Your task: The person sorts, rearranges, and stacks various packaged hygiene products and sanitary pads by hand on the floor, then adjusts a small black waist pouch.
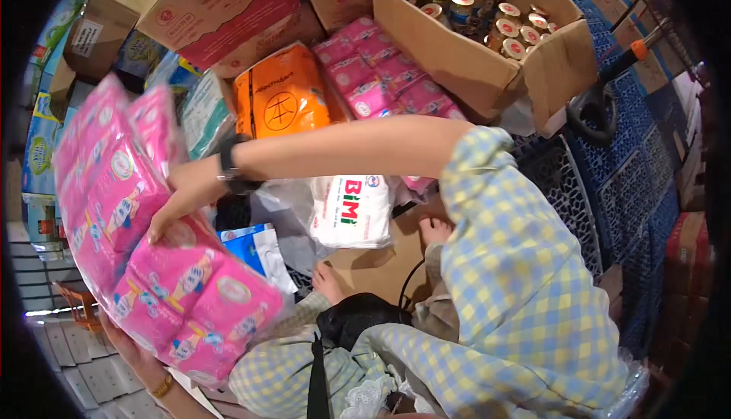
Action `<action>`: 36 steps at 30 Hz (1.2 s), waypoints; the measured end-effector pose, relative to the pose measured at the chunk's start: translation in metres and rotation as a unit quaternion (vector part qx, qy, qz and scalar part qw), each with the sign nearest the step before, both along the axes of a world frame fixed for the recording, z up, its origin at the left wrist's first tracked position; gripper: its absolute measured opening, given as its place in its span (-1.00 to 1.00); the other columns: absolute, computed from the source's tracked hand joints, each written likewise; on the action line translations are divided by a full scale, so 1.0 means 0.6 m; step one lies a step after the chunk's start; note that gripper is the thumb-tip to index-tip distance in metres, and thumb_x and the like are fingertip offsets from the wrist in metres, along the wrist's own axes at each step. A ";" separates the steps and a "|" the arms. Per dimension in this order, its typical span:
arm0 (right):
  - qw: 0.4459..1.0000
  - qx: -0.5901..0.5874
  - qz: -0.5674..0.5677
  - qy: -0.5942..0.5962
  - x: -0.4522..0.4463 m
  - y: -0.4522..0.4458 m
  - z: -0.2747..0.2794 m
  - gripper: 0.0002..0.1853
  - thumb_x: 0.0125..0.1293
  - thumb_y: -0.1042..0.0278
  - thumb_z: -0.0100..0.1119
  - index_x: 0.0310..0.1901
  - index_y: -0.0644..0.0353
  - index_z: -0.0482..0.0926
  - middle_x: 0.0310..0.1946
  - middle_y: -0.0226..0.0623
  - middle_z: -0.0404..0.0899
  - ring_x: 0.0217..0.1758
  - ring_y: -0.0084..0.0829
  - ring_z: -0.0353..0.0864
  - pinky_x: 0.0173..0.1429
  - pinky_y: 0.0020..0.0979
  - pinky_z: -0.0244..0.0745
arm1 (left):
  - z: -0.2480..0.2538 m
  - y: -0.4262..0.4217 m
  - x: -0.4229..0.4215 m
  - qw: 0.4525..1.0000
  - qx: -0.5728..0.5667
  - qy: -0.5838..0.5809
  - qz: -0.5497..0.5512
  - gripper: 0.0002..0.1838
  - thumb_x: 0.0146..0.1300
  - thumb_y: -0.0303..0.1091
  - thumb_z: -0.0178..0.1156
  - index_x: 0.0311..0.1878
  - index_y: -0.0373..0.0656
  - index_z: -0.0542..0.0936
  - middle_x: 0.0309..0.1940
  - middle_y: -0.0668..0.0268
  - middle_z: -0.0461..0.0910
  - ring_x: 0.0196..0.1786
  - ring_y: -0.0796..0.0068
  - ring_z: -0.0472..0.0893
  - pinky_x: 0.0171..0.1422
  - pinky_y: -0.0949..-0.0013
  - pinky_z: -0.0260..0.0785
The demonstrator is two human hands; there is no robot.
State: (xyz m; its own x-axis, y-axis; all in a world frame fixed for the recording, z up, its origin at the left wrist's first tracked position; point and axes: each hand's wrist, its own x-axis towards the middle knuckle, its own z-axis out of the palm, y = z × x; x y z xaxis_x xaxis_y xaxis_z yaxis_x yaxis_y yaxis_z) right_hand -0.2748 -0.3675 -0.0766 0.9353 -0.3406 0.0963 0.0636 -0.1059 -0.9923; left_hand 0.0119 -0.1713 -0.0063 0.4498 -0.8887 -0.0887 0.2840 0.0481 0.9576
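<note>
On my left side I hold a large pink bundle of plastic-wrapped packs (183,297), with cartoon prints on the packs. My right hand (186,194), below a black wristwatch, reaches across my body and grips the bundle near its middle fold. Under the lower left edge, my left hand (131,343) supports it, its fingers partly hidden behind the plastic. The upper part of the bundle is blurred. In front of my feet lies a white BiMi package (352,212), close to a blue and white packet (259,250).
More pink packs (373,68) lie ahead, beside an orange package (282,91). An open carton (457,65) of lidded jars stands at the upper right. Red-and-brown cartons (221,7) are stacked at the back. Blue perforated crates (636,175) line the right side.
</note>
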 end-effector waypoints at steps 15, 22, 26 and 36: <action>0.903 -0.161 -0.176 0.358 -0.203 -0.102 -0.262 -0.35 0.03 -0.22 -0.01 -0.09 0.28 0.45 -0.12 -0.08 0.44 -0.16 -0.20 0.47 -0.08 -0.31 0.34 | -0.266 -0.073 -0.014 0.585 0.144 -0.798 -0.014 -0.54 0.05 -0.19 0.11 -0.01 -0.25 0.39 0.05 -0.07 0.27 0.16 0.11 0.23 0.20 0.25 0.05; 0.763 -0.020 -0.462 0.451 -0.464 -0.083 -0.318 -0.24 -0.02 -0.20 0.08 0.02 0.38 0.32 0.00 0.06 0.34 0.05 -0.20 0.37 0.04 -0.36 0.29 | -0.312 -0.290 -0.260 0.792 0.188 -0.413 -0.407 -0.61 0.10 -0.11 0.08 -0.18 -0.27 0.47 -0.42 0.28 0.53 -0.34 0.43 0.54 -0.20 0.43 0.37; 0.762 0.005 -0.508 0.402 -0.504 -0.075 -0.388 -0.21 -0.01 -0.21 0.07 0.10 0.30 0.26 0.04 -0.10 0.34 0.11 -0.31 0.32 0.11 -0.38 0.24 | -0.394 -0.336 -0.399 0.735 0.372 -0.148 -0.547 -0.48 0.15 0.09 -0.07 -0.19 -0.27 0.43 -0.39 0.30 0.51 -0.35 0.51 0.53 -0.21 0.48 0.39; 0.811 0.201 -0.513 0.199 -0.542 -0.076 -0.449 -0.15 -0.05 -0.22 0.11 0.20 0.18 0.15 0.17 -0.20 0.18 0.25 -0.38 0.09 0.22 -0.43 0.07 | -0.531 -0.371 -0.584 0.814 0.340 0.060 -0.467 -0.41 0.13 0.14 -0.07 -0.04 -0.23 0.34 -0.19 0.22 0.47 -0.17 0.40 0.50 -0.08 0.36 0.36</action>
